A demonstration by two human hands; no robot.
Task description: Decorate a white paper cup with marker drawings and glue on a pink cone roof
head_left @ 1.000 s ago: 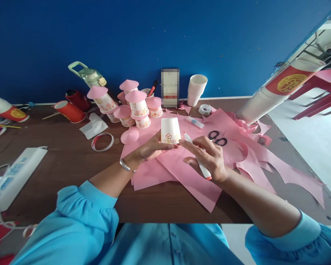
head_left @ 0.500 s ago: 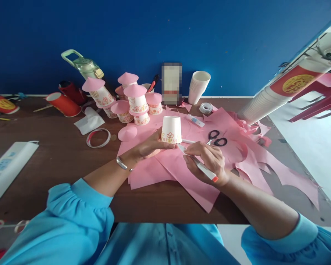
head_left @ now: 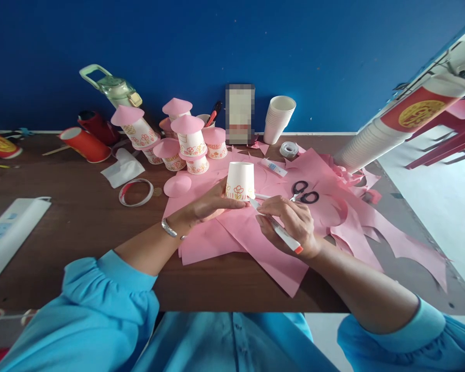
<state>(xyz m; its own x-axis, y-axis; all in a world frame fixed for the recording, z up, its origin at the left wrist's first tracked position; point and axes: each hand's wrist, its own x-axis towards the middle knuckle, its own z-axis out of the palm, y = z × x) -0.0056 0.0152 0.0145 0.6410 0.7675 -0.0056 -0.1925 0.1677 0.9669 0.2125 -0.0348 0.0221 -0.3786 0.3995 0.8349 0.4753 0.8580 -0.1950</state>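
Note:
My left hand point(head_left: 211, 201) is closed around the lower left side of an upside-down white paper cup point(head_left: 240, 178). Red and yellow flowers and short strokes are drawn along the cup's lower band. In my right hand point(head_left: 289, 222) is a white marker point(head_left: 282, 235) with an orange end, its tip at the cup's lower right rim. Beneath both hands lie pink paper sheets point(head_left: 213, 243). A second white stick-like thing point(head_left: 262, 196) shows just behind my right fingers, partly hidden. Left of the cup rests a loose pink paper cone point(head_left: 177, 186).
Decorated cups with pink cone tops point(head_left: 188, 137) stand at the back left. Black-handled scissors point(head_left: 305, 192), a glue tube point(head_left: 274, 168) and a tape roll point(head_left: 289, 150) lie right of centre. White cups point(head_left: 279, 119) stand by the wall; a tape ring point(head_left: 136, 192) lies left.
The view has shifted slightly. My right hand and the marker have moved very little against the cup, and my left hand keeps its hold.

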